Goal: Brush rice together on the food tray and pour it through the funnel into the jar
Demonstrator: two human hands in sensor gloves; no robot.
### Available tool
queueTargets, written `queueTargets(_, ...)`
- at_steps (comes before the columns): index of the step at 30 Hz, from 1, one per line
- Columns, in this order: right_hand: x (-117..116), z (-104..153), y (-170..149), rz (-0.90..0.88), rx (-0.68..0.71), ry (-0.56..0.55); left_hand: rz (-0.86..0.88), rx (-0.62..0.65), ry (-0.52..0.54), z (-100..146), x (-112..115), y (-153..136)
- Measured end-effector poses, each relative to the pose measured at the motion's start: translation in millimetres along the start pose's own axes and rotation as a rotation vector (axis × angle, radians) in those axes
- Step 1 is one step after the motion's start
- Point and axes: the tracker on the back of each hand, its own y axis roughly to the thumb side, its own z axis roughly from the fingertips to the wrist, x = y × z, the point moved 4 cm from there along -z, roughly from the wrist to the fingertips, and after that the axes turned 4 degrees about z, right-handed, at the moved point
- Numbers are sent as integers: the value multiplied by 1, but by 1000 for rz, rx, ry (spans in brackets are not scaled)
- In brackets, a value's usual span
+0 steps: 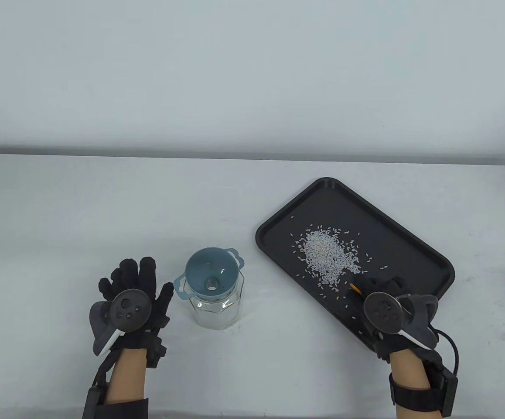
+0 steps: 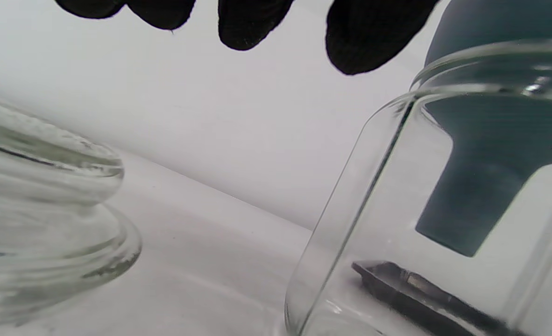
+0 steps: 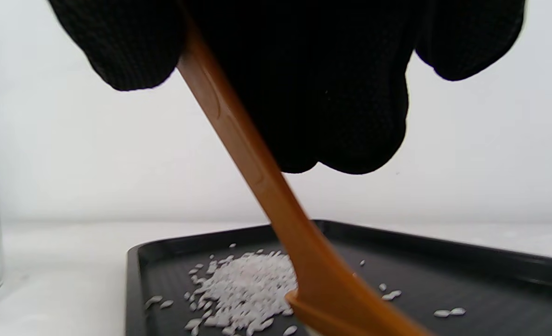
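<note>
A black food tray [image 1: 335,205] lies at the right with a loose pile of white rice [image 1: 326,255] in its middle. My right hand [image 1: 379,290] sits over the tray's near edge and grips the orange-brown handle of a brush [image 3: 257,168]. The brush head rests on the tray right beside the rice [image 3: 248,284]; only a sliver of the brush [image 1: 354,287] shows from above. A clear glass jar [image 1: 215,307] stands left of the tray with a blue-grey funnel [image 1: 211,273] in its mouth. My left hand [image 1: 137,283] lies open just left of the jar, apart from it.
In the left wrist view a rounded clear glass piece [image 2: 47,210] sits on the table under my left hand, hidden from above. The tray's edge [image 2: 411,289] shows through the jar [image 2: 397,210]. A few stray grains lie scattered across the tray.
</note>
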Motion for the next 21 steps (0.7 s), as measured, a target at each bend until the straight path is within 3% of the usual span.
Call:
queueTargets(12, 35, 13, -41, -35, -210, -197, 16, -1, -3, 0, 0, -1)
queueTargets(17, 44, 17, -40, 132, -226, -286, 21, -4, -7, 0, 0, -1)
queueTargets(21, 37, 14, -38, 175, -247, -264, 27, -5, -6, 0, -1, -1)
